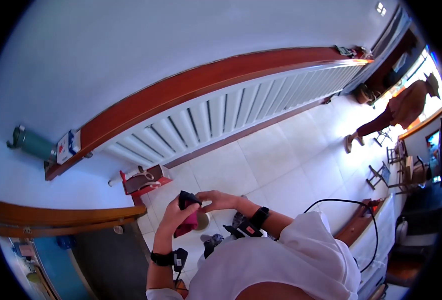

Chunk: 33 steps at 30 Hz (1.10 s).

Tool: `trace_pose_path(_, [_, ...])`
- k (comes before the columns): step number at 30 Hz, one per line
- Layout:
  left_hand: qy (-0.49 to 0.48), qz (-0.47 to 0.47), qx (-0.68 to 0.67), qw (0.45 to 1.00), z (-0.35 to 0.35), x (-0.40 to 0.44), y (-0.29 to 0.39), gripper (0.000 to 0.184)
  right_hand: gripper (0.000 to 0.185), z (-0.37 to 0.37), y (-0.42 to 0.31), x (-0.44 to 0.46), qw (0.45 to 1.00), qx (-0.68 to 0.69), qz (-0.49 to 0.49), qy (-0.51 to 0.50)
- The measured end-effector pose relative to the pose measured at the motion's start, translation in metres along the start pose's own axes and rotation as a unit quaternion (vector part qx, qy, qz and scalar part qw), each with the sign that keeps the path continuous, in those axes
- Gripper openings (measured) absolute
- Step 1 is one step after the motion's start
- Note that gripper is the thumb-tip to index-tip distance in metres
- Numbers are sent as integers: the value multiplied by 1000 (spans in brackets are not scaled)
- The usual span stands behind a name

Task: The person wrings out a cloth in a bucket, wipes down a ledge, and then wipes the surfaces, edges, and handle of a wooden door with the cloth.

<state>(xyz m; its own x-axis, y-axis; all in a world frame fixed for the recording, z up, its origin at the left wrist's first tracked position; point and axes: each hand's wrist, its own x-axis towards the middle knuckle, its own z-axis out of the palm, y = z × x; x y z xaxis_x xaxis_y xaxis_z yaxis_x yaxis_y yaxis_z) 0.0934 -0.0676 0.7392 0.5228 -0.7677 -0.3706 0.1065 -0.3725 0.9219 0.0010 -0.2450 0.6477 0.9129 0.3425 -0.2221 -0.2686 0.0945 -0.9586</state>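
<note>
A soft black and magenta cloth (187,227) is bunched in my left hand (172,216). Its black part sticks up above the fingers, while the magenta part hangs below my palm. My right hand (220,201) meets it from the right, thumb and fingers curled at the black edge; the exact pinch is too small to see clearly. Under the hands, a round pale container (203,221) stands on the floor, partly covered by the cloth. Both wrists wear black straps with small devices.
A red box bag (148,180) stands below the radiator (201,120). A green flask (33,142) and a small white box (69,146) sit on the wooden ledge. Another person (398,107) is at far right, near folding stools (379,175). A black cable (353,201) loops beside me.
</note>
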Motion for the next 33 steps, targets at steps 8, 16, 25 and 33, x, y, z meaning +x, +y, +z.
trace_pose_path(8, [-252,-60,63,964,74,103,75,48,58,-115,-30,-116,961,-184,-156,137])
trace_pose_path(16, [-260,-52,224,938,81,199,126,26,15,-178,-64,-194,961,117,10,249])
trace_pose_path(25, [175,478,467,723,69,270,240,21,27,-257,-229,-152,627,-582,-220,469])
trace_pose_path(33, [204,429,576,666,-19,286,168,29,38,-292,-175,-29,667,-534,-150,498])
